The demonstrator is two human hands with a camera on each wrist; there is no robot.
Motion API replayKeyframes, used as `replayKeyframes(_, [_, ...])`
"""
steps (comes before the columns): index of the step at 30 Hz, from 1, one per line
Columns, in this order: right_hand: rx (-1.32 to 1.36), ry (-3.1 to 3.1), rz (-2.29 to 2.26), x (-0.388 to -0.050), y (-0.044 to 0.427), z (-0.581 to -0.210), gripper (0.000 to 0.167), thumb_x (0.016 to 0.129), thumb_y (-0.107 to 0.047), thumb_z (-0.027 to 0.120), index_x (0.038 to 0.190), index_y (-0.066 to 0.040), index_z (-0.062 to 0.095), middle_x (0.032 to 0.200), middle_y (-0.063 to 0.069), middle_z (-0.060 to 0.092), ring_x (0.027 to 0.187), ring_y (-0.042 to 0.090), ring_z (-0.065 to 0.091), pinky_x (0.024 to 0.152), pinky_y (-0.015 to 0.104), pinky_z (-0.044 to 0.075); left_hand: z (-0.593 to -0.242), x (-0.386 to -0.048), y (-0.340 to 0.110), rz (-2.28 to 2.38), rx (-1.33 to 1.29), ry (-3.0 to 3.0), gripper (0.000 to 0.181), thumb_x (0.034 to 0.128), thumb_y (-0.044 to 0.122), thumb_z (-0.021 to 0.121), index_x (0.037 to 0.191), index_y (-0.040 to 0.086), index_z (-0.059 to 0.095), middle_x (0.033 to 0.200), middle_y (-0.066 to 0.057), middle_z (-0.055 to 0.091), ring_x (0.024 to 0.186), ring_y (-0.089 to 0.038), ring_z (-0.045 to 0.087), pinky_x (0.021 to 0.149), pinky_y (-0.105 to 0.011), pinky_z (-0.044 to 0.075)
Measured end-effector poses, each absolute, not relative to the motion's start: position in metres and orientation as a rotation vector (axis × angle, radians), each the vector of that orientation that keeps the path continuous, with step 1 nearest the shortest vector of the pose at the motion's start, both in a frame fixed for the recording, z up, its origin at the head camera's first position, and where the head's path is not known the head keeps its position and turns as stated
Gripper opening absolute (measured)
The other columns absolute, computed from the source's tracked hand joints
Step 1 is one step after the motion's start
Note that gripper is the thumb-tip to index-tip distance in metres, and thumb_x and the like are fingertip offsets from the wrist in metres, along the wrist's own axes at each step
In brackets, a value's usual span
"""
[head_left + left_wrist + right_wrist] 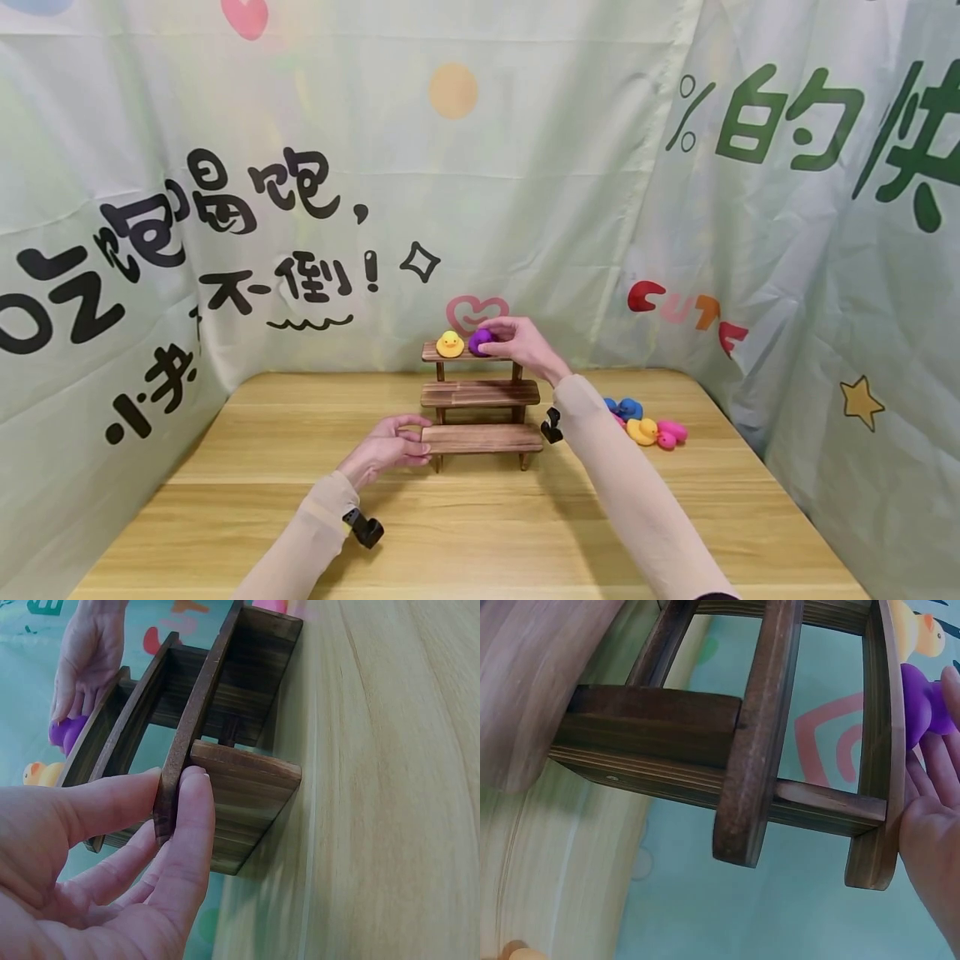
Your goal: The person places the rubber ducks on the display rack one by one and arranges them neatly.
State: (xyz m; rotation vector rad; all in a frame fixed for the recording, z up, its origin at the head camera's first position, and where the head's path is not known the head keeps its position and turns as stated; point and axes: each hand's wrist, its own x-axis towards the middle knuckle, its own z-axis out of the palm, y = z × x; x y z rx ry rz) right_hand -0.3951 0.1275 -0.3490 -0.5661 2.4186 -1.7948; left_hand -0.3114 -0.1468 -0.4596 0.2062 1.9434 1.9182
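Observation:
A three-tier wooden stand [480, 438] stands on the table. On its top tier, a yellow duck [450, 344] sits at the left, and beside it is a purple duck [481, 341], held between the thumb and fingers of my right hand [522, 343]. In the right wrist view the purple duck [924, 705] is against the top board, with my right hand [937, 780] around its outer side. My left hand [386, 448] pinches the left end of the lowest tier; the left wrist view shows thumb and forefinger of that hand [127, 862] on either side of the board [184, 742].
Right of the stand, several ducks lie in a group on the table [450, 533]: blue [630, 408], yellow [642, 432] and pink [672, 432] ones. A printed cloth [525, 208] hangs behind and at both sides of the table.

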Motion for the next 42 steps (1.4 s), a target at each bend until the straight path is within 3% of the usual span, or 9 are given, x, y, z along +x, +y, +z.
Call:
replayKeyframes(16, [-0.59,2.43,-1.789,-0.396,0.1264,-0.3483,0.047,0.086,-0.007,0.075,0.13,0.001,0.058,0.125,0.018,0.065,0.114,0.029,0.063,0.093,0.032,0.058,-0.4598,-0.3138,-0.1466,1.92,0.185,1.951,0.055,0.0864,-0.013,0.062,0.137,-0.007,0.043,0.092,-0.01,0.058,0.08,-0.02,0.068,0.085,-0.036,0.062])
replayKeyframes(26, [-0.557,2.438,-1.775,-0.3941,0.1259,-0.3484,0.049,0.085,-0.007,0.075,0.13,-0.001,0.058,0.125,0.017,0.064,0.114,0.028,0.062,0.095,0.034,0.058,-0.459,-0.3116,-0.1462,1.917,0.209,1.946,0.054,0.0869,-0.011,0.063,0.137,-0.008,0.043,0.089,-0.009,0.056,0.077,-0.018,0.067,0.078,-0.03,0.063])
replayKeyframes(42, [-0.599,2.416,-1.804,-0.3948,0.1262,-0.351,0.049,0.086,-0.009,0.075,0.131,0.0,0.058,0.128,0.017,0.064,0.117,0.028,0.062,0.093,0.032,0.058,-0.46,-0.3114,-0.1474,1.935,0.199,1.931,0.057,0.0853,-0.01,0.065,0.137,-0.009,0.042,0.092,-0.013,0.057,0.077,-0.019,0.067,0.078,-0.031,0.063])
